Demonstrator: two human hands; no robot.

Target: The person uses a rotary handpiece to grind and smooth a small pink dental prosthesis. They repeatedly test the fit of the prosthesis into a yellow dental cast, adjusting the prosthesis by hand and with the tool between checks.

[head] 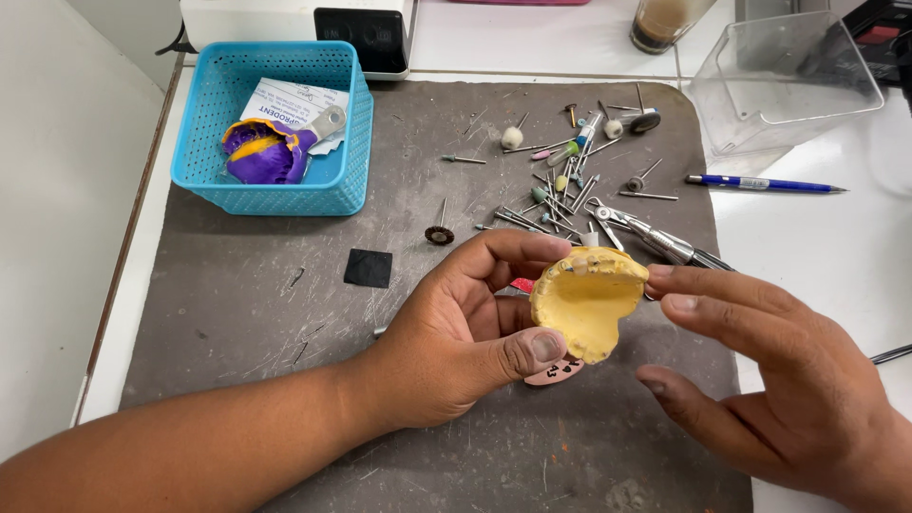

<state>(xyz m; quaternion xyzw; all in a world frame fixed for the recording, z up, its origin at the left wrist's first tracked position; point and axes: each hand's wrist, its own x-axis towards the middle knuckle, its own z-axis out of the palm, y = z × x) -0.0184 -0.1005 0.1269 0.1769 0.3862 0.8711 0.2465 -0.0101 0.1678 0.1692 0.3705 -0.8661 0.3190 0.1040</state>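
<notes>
Your left hand pinches the yellow dental cast between thumb and fingers, mid-inspection. Your right hand, fingers spread, probably just touches its 3 o'clock edge. Burs lie at 12 o'clock; turning it needs a steady grip.

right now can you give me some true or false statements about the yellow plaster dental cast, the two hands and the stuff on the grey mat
1. The left hand holds the yellow plaster dental cast. True.
2. The right hand grips the blue pen. False: the pen lies on the white counter, and the right fingers are at the cast's edge.
3. The blue plastic basket holds a purple and yellow mould. True.
4. The small metal burs lie inside the basket. False: they are scattered on the grey mat.
</notes>
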